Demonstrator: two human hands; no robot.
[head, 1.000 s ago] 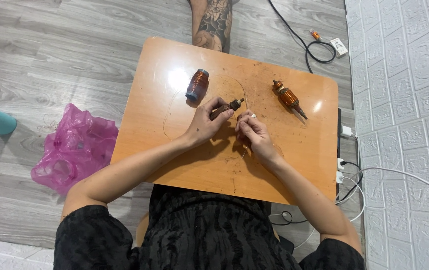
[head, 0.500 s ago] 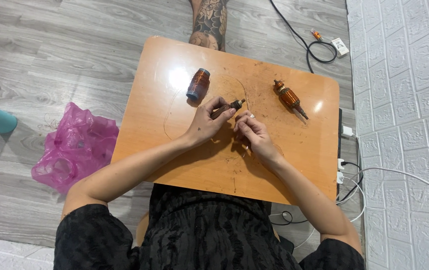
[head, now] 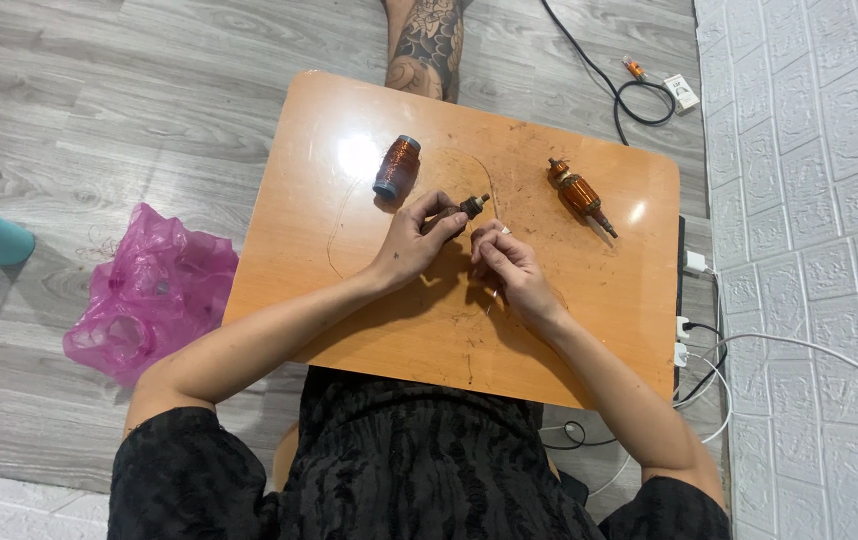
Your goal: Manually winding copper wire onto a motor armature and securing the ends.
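- Nothing has visibly shifted since the earlier frames; both hands sit as before at the middle of the orange table (head: 589, 330).
- Left hand (head: 411, 243) is closed around a small motor armature (head: 461, 211), its shaft tip poking out.
- Right hand (head: 505, 264) pinches narrowly just beside it; what it pinches is unclear.
- Copper wire spool (head: 397, 167) and a second armature (head: 579, 194) lie farther back.
- Pink plastic bag (head: 154, 290) rests on grey wood floor (head: 99, 120); white brick-pattern wall (head: 809, 200) on the right.

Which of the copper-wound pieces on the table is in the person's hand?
The small armature gripped by the left hand. The copper wire spool and the other motor armature lie untouched.
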